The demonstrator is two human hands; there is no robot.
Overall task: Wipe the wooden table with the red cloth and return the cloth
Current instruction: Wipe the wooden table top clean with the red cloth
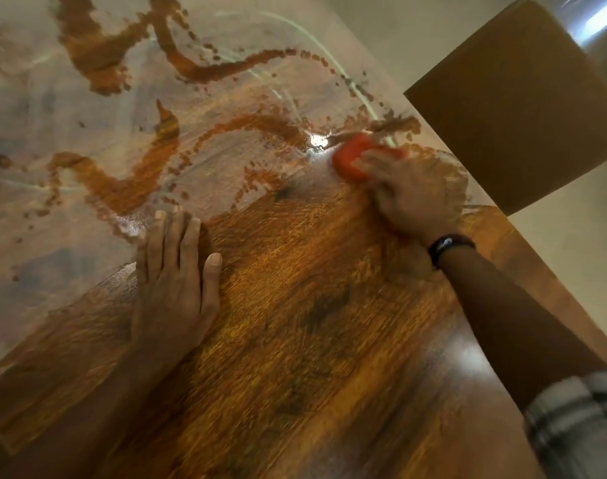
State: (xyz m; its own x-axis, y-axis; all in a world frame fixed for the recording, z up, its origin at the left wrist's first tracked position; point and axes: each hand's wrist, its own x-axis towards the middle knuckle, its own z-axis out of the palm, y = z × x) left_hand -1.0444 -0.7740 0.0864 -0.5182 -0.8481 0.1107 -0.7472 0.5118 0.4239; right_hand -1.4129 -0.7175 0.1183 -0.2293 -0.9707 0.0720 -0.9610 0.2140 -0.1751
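Past the checked sleeve (578, 426), the left hand (174, 281) lies flat with straight fingers on the wooden worktop (312, 333). Further off, the right hand (416, 198) clamps the bunched red cloth (352, 157) near the right edge; overlapping, evenly pressed strokes should clear the streaky film (36, 98).

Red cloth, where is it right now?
In the head view the red cloth sits right of centre on the wooden table, bunched under the fingers of the right hand, close to the table's right edge.
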